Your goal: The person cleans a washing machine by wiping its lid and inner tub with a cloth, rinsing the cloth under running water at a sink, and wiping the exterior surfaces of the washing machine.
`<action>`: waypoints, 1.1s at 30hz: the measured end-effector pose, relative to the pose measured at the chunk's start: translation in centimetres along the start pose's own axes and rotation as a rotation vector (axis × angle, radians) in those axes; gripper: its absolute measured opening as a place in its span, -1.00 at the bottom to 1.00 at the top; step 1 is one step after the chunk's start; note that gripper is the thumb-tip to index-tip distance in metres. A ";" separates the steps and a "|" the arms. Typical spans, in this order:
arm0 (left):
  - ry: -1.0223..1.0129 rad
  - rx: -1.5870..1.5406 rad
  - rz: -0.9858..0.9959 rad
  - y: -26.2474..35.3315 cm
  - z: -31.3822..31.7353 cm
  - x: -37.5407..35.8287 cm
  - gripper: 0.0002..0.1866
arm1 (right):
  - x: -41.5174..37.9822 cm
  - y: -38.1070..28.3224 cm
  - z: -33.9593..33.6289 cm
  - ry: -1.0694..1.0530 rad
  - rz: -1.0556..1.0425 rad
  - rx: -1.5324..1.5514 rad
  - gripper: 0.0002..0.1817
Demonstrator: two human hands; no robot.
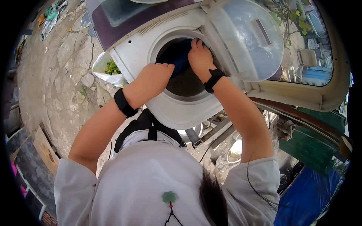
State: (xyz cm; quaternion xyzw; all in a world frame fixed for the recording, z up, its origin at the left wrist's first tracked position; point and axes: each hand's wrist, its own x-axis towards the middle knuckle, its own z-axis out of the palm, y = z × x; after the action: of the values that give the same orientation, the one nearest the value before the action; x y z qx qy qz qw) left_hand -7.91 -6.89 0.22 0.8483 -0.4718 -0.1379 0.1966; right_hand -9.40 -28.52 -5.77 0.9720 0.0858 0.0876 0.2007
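Below me is a white twin-tub washing machine [130, 56] with its round spin tub [184, 84] uncovered. A dark blue cloth [180, 62] stretches between my hands across the tub's mouth; its lower part is lost in shadow. My left hand [154, 80] is closed on the cloth's near-left end, above the rim. At the right side of the opening, my right hand [200, 56] has curled fingers gripping the other end, its fingertips partly hidden. A translucent round lid [245, 41] stands raised beside my right hand.
The machine's larger raised cover [301, 90] leans at the right. Left of the machine sits a white plastic bag [109, 71] with green leaves on cracked paving. A metal rail [301, 122] and a blue tarp [307, 196] lie to the right.
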 end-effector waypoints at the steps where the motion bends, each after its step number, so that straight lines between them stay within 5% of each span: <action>1: 0.017 -0.022 0.016 -0.1 -0.1 0.2 -0.82 | -0.5 0.1 -0.5 -0.142 0.007 0.078 -0.81; 6: -0.032 -0.130 -0.029 0.4 -1.0 0.0 -0.82 | -2.1 5.2 -7.9 -0.700 0.146 0.726 -0.79; 10: 0.220 -0.235 -0.148 3.5 -6.8 1.1 -0.81 | -5.1 8.7 -17.7 -0.158 0.543 0.759 -0.75; 14: 0.886 -0.154 0.204 3.9 -10.0 7.3 -0.78 | -6.2 10.1 -21.7 0.572 0.660 0.349 -0.85; 15: 1.089 0.196 0.181 4.9 -11.4 8.8 -0.78 | -6.2 10.5 -21.6 0.724 0.638 0.216 -0.84; 17: 0.827 -0.004 0.085 6.7 -14.7 11.9 -0.76 | -5.6 12.3 -20.1 0.835 0.574 -0.064 -0.80; 20: 1.000 -0.342 0.357 6.5 -13.7 20.1 -0.84 | -3.4 12.7 -18.4 0.717 0.652 -0.012 -0.66; 26: 0.834 -0.325 0.675 6.3 -11.3 22.0 -0.75 | -2.9 11.6 -16.6 0.541 0.702 -0.046 -0.56; 33: 0.721 -0.379 0.652 4.9 -10.9 20.4 -0.70 | -2.9 10.9 -18.1 0.560 0.804 0.207 -0.60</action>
State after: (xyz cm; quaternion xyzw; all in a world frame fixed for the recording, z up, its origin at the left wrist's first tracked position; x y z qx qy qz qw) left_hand 3.55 -24.45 11.19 0.6004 -0.5807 0.1487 0.5294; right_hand -14.49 -32.15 14.64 0.8821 -0.2367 0.4066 0.0230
